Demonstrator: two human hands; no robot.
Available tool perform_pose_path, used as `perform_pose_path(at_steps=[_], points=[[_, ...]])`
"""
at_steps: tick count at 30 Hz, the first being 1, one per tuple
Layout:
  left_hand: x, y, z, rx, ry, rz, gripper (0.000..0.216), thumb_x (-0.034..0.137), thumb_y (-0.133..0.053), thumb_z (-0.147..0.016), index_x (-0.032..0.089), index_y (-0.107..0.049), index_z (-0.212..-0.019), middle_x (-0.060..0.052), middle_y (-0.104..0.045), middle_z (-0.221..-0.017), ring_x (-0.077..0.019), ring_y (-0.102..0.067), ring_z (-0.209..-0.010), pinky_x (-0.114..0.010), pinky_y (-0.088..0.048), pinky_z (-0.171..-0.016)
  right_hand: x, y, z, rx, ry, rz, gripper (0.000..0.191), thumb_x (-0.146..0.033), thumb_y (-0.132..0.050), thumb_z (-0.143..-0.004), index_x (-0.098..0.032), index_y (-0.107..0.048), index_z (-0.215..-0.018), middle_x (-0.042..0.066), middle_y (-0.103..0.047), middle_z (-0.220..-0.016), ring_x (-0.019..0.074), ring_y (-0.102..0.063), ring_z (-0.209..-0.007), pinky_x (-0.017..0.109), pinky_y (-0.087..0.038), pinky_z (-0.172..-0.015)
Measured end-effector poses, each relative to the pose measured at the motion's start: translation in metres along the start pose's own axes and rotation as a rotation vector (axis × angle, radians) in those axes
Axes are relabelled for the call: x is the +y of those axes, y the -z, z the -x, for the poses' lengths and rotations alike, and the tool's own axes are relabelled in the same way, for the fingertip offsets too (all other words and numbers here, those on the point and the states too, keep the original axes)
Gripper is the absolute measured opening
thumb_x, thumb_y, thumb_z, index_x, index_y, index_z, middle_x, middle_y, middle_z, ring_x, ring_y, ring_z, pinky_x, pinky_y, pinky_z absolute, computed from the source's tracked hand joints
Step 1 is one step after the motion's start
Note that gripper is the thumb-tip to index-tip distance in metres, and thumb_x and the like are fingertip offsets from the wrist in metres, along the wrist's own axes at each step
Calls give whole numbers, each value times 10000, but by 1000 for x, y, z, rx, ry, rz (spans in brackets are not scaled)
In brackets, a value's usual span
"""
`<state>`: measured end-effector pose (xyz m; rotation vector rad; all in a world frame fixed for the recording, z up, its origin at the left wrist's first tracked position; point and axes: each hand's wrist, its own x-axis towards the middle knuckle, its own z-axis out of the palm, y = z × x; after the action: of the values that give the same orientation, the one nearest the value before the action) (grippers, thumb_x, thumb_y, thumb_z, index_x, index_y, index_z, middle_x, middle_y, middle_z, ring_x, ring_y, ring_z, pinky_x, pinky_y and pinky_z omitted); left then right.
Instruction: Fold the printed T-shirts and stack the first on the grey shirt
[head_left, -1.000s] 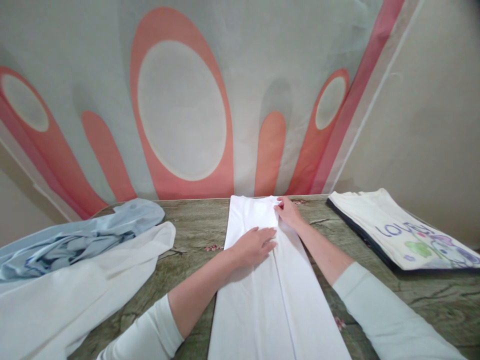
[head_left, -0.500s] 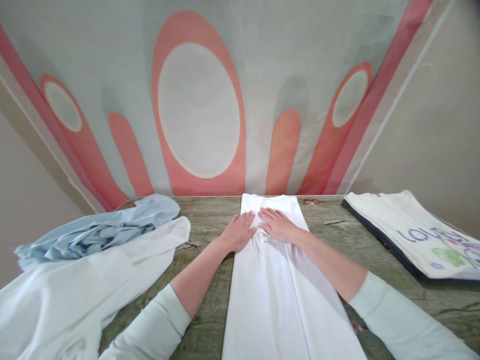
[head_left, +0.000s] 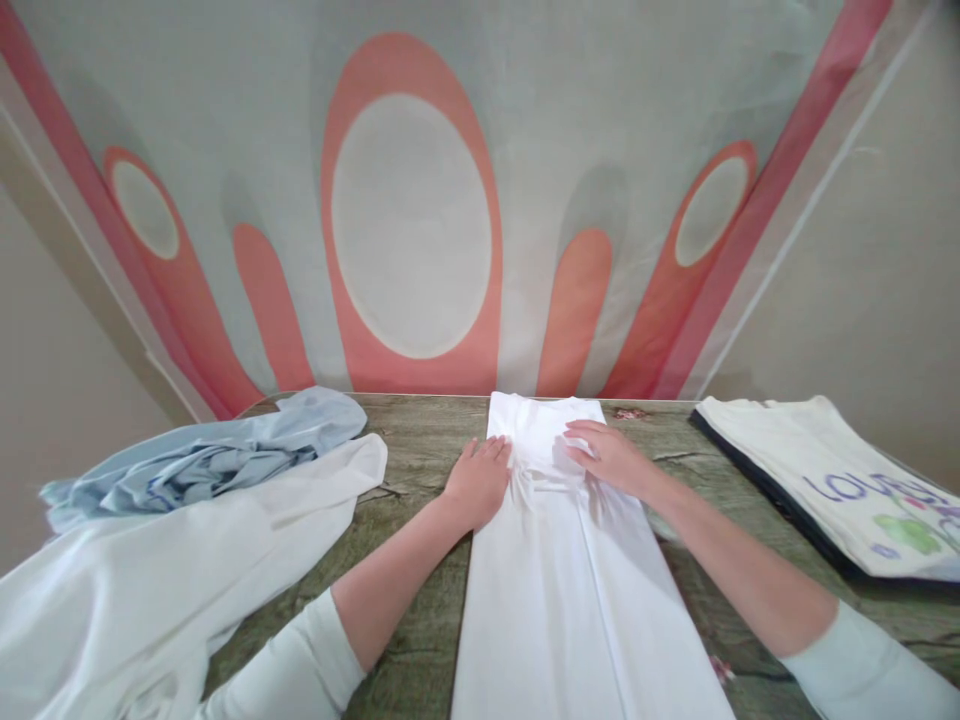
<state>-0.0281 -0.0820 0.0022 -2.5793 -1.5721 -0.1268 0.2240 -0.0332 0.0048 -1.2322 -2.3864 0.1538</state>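
Note:
A long white garment [head_left: 570, 600], folded into a narrow strip, lies down the middle of the wood-grain table [head_left: 420, 440]. My left hand [head_left: 478, 482] rests flat on its left edge near the far end, fingers stretched out and together. My right hand [head_left: 609, 456] lies flat on the right side of the same end, fingers extended. The cloth between the two hands is wrinkled. Neither hand grips anything.
A crumpled light blue cloth [head_left: 217, 455] and a loose white cloth [head_left: 150, 580] lie at the left. A folded white printed garment [head_left: 840, 480] on a dark layer sits at the right. A grey and red patterned curtain [head_left: 412, 220] hangs behind the table.
Both hands moved to the garment's far end, met side by side, and have now slid apart toward its edges. The camera view shifted slightly.

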Motion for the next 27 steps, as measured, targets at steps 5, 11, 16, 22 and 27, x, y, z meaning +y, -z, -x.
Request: perform_pose_path(at_steps=[5,11,16,22,27], points=[[11,6,30,19,-115,47,461,295,-199,-956,149,-269,-1389,-83,-266,-1462,-177,-214,-1346,-371,-174,-1082,-31,4,9,-51,218,-89,206,-307,-574,-806,-213,-657,-968,44,-665,-990,195,-586,-932,327,-430,-857],[11,16,38,-52,-124,119,544,445,-183,-950,165,-205,-1416,-78,-192,-1485,-190,-150,-1364,-381,-152,-1085,-45,4,17,-36,218,46,256,-111,-502,-805,-211,-647,-991,42,-641,-966,184,-566,-902,317,-405,-827],[12,18,39,-83,-118,130,577,488,-152,-942,172,-181,-1425,-77,-170,-1489,-199,-137,-1367,-398,-136,-1085,-48,11,15,-27,262,197,251,-88,-479,-836,-213,-668,-943,53,-598,-844,188,-527,-836,317,-380,-781],[12,19,39,-83,-114,119,583,504,-147,-938,187,-172,-1427,-73,-168,-1490,-199,-139,-1366,-392,-128,-1084,-37,12,12,10,262,271,203,-162,-495,-867,-189,-684,-797,68,-565,-798,201,-483,-810,323,-376,-746],[12,21,39,-107,-101,126,572,504,-172,-937,208,-176,-1427,-71,-156,-1494,-224,-143,-1364,-416,-144,-1078,-30,10,14,-83,241,110,312,-32,-458,-820,-210,-696,-915,48,-570,-819,179,-494,-829,285,-408,-725]])
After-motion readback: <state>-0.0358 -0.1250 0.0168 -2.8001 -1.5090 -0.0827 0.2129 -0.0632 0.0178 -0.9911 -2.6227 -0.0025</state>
